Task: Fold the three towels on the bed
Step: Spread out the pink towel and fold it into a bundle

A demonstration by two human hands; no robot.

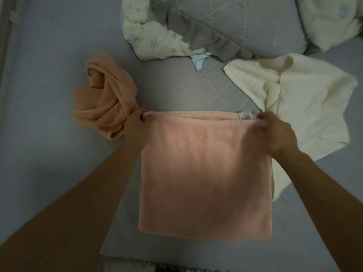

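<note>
I have my left hand (137, 119) and right hand (275, 132) pinching the pink towel's (204, 173) far corners, the rest lying flat bedward of my fingers, apparently to square the fold.

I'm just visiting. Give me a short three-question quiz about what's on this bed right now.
1. True or false: the pink towel lies flat while the peach towel sits bunched up.
2. Which towel lies beside the right hand? A) cream towel B) green towel C) striped towel
3. Fill in: the left hand pinches the pink towel's far ____ corner.

Key: 1 true; 2 A; 3 left.
</note>
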